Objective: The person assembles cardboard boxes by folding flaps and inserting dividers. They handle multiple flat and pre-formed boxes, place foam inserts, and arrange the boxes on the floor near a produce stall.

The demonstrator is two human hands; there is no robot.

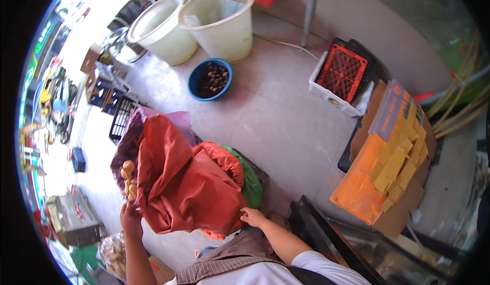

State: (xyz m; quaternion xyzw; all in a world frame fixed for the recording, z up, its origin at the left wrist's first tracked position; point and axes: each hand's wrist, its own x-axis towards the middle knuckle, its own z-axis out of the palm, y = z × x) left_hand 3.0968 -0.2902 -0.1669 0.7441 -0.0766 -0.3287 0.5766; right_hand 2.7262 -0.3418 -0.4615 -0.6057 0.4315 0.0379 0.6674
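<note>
A large, crumpled red cloth (178, 183) is draped over a heap in front of me. My right hand (252, 217) pinches its lower right edge. At the lower left edge of the cloth my left hand (131, 219) is closed, its fingertips partly hidden against the fabric. Just above that hand, pale yellow knobbly produce (128, 175) shows at the side of a dark purple mesh sack (122, 144). A ruffled orange-red fabric piece (219, 158) and a green sack (250, 183) stick out on the right. What lies under the cloth is hidden.
Ahead stand a blue basin (191, 83) of dark round things and two tall whitish tubs (237, 40). To the right are a white crate (319, 88) with a red crate (344, 73) and an orange carton (357, 195). A black crate (121, 119) is at left.
</note>
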